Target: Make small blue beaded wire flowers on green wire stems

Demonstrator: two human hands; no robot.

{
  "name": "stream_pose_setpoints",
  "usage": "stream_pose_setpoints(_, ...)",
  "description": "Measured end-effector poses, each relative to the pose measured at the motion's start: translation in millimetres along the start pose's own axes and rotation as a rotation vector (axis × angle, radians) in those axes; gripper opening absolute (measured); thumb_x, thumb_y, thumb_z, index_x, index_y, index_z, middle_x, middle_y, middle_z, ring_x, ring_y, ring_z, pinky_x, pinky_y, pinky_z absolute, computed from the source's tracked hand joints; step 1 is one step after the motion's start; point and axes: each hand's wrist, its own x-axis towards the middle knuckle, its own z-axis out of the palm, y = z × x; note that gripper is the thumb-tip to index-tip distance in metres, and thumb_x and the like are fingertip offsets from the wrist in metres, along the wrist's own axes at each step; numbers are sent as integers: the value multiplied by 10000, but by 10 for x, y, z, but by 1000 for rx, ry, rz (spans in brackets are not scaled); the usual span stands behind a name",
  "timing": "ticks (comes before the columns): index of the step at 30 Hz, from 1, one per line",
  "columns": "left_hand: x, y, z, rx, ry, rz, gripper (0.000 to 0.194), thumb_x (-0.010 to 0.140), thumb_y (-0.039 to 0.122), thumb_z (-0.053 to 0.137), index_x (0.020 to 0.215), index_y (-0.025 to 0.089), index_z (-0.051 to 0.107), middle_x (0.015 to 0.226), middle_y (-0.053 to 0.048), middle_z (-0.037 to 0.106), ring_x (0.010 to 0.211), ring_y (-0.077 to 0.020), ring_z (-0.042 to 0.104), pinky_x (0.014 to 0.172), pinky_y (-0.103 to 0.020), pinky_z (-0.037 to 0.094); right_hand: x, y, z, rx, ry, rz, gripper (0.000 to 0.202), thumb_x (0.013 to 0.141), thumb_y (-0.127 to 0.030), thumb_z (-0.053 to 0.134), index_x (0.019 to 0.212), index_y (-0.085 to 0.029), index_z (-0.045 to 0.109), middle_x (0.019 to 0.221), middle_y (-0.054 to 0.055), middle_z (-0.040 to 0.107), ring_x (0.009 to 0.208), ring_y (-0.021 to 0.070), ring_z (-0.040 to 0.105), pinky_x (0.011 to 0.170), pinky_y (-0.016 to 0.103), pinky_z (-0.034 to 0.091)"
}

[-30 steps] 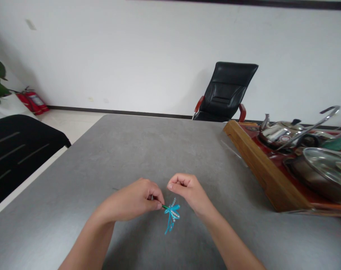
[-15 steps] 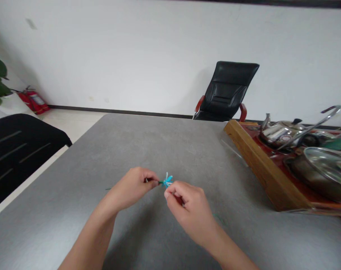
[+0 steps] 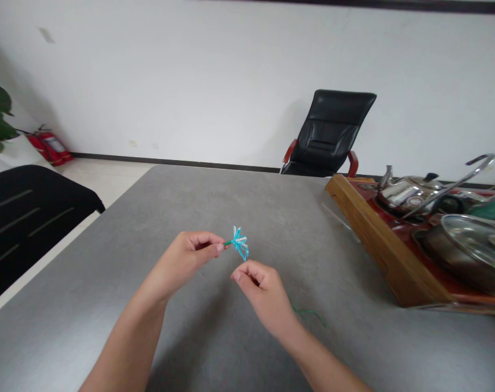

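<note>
A small blue and white beaded flower with a green stem is held up over the grey table. My left hand pinches the stem between thumb and fingers, to the left of the petals. Just below the petals is my right hand, its thumb and forefinger pressed together; whether a thread or anything else is between them is too small to tell. A green thread lies on the table beside my right wrist.
On the right, a wooden tea tray carries a metal kettle and a glass-lidded pot. A black chair stands behind the table, another black chair at the left.
My left hand has moved up and slightly left with the flower. My right hand has shifted slightly left, now below the petals, and more of the green thread shows.
</note>
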Motion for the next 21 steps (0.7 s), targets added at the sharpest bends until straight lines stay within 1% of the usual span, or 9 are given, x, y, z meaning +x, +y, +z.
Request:
stream_pose_setpoints(6,2,8,19,-80,-52,8,225,769,332,599,829,134,686,525,52,446,481,-69,284,460,-205,225,110,193,0,238,-16,99,245,768,-374,562,650,-159,567,566,-48,382,535,94,311,515,234,238)
stream_pose_setpoints(10,-3,33,39,-121,-64,-16,194,766,326,599,785,133,615,527,71,397,474,-62,270,452,-195,220,123,215,-6,313,-37,171,297,746,-449,609,680,-160,589,533,-64,349,483,80,236,481,241,184)
stream_pose_setpoints(12,-11,50,46,-123,-97,-25,196,775,330,588,749,136,583,535,71,393,475,-60,275,452,-192,220,130,211,-11,355,-49,190,324,728,-477,631,678,-160,595,517,-71,324,472,76,208,471,244,162)
stream_pose_setpoints(15,-29,69,50,-105,-182,-30,189,775,321,586,731,138,571,563,59,431,490,-62,304,463,-189,235,150,225,-26,407,-63,220,321,687,-469,665,654,-157,597,503,-73,316,469,73,197,464,243,150)
stream_pose_setpoints(18,-45,72,55,-73,-305,-34,136,758,267,593,713,141,569,582,54,462,515,-66,343,488,-186,263,183,265,-65,447,-71,243,245,654,-388,655,623,-158,578,502,-65,362,462,71,222,452,238,144)
stream_pose_setpoints(21,-52,53,75,-39,-442,-27,74,750,208,579,718,141,580,593,52,474,550,-73,379,520,-185,290,218,301,-131,474,-122,280,175,644,-330,611,646,-158,579,506,-59,409,441,68,253,434,231,140)
